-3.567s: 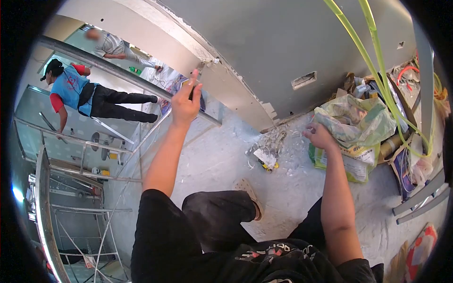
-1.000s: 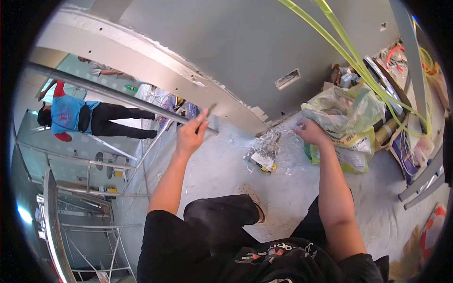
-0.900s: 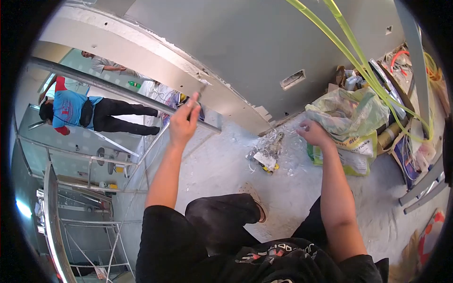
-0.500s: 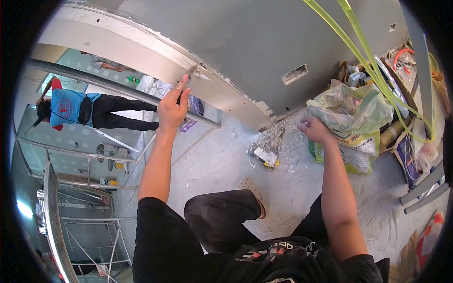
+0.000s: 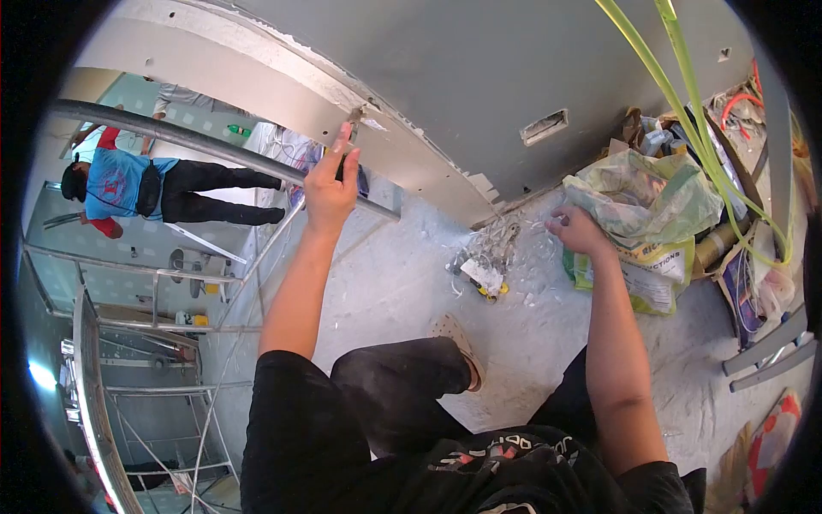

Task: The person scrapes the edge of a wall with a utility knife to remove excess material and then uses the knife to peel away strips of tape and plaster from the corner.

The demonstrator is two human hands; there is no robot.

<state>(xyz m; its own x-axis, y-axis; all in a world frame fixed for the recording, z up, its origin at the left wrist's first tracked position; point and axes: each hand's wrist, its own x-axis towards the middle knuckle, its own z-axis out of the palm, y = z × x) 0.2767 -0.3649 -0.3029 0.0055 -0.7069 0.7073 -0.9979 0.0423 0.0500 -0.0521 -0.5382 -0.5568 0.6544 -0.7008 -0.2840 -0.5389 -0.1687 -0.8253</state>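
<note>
My left hand (image 5: 332, 184) is closed around the dark handle of a putty knife (image 5: 354, 128), its index finger stretched along the tool. The metal tip touches the edge strip of the grey wall panel (image 5: 394, 141), where rough white plaster shows; most of the handle is hidden in my palm. Lower and to the right, my right hand (image 5: 579, 231) hovers with loosely curled fingers, apparently holding nothing. Beside it sits a crumpled plastic sack (image 5: 646, 193) with printed lettering.
Plaster debris (image 5: 484, 261) lies on the dusty floor. A metal pipe (image 5: 214, 154) runs beside my left hand. Scaffolding (image 5: 163, 295) and a co-worker in a blue shirt (image 5: 124, 184) are at left. Green-yellow straps (image 5: 685, 94) hang at right, near a grey metal leg (image 5: 775, 338).
My left hand and the putty knife have moved slightly right along the panel edge. The right hand's fingers have loosened a little. The co-worker's arm has lowered.
</note>
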